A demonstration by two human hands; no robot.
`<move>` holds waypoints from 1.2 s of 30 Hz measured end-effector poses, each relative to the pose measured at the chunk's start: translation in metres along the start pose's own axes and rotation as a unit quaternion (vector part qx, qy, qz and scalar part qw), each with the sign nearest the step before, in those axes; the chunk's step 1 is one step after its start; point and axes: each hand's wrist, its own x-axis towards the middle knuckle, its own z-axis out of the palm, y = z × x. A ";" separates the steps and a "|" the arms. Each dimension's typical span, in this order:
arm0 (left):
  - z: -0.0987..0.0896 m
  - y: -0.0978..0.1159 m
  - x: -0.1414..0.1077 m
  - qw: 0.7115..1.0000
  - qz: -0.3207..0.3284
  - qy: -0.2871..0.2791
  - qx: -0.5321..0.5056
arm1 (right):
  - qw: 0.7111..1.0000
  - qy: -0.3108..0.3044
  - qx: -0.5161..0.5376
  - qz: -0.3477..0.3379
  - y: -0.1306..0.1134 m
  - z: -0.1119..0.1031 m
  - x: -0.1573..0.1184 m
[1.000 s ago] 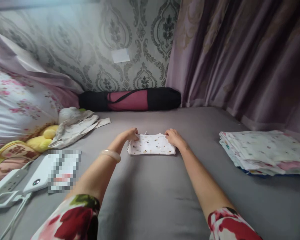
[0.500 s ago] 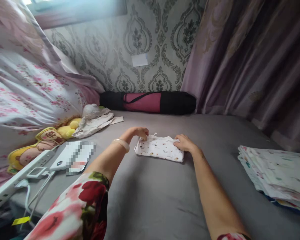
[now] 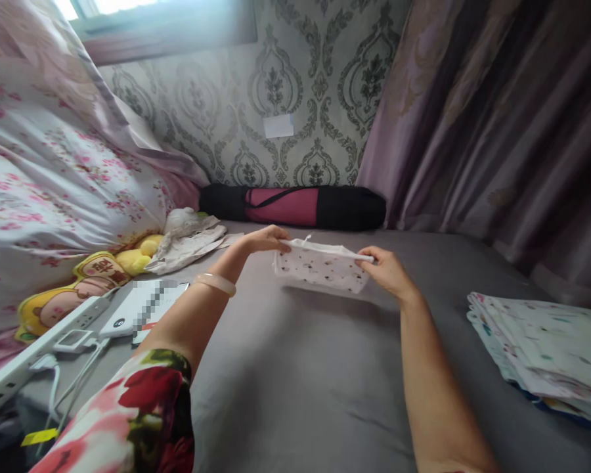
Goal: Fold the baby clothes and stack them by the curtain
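A folded white cloth garment (image 3: 322,268) with small dark and tan prints hangs between my two hands, lifted a little above the grey bed sheet (image 3: 295,394). My left hand (image 3: 270,240) pinches its upper left corner. At the upper right corner, my right hand (image 3: 381,266) grips the edge between thumb and fingers. A short white string end stands up from the top edge. The garment's lower edge is slightly blurred, and its far side is hidden.
To the right lies a stack of folded printed cloths (image 3: 546,348). A black and pink long bag (image 3: 285,207) rests against the wall. On the left are a crumpled pale garment (image 3: 190,243), yellow plush toys (image 3: 138,253), a white power strip (image 3: 44,351) with cables, and a white box-like device (image 3: 128,315).
Both hands have raised the garment off the sheet by its top corners, so it now hangs where it lay flat before. My right hand has shifted slightly right and up.
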 end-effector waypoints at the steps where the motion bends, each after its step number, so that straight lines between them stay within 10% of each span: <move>1: 0.001 0.000 0.002 0.996 0.023 0.079 0.026 | 0.998 0.056 -0.022 -0.021 -0.003 0.001 0.002; 5: 0.017 -0.007 0.003 0.933 0.092 0.292 0.188 | 0.977 0.132 -0.135 -0.100 -0.003 0.012 0.005; 13: 0.081 -0.052 -0.042 0.932 0.138 0.135 0.308 | 0.957 -0.181 -0.224 -0.024 0.020 0.032 -0.008; 20: 0.098 -0.059 -0.060 0.938 0.136 0.108 0.300 | 0.924 -0.283 -0.246 0.077 0.015 0.031 -0.013; 29: 0.099 -0.055 -0.067 0.944 0.108 0.073 0.304 | 0.903 -0.360 -0.218 0.089 0.012 0.028 -0.014; 36: 0.114 -0.033 -0.039 0.934 0.052 0.171 0.311 | 0.951 -0.229 -0.206 0.017 -0.013 0.039 -0.011</move>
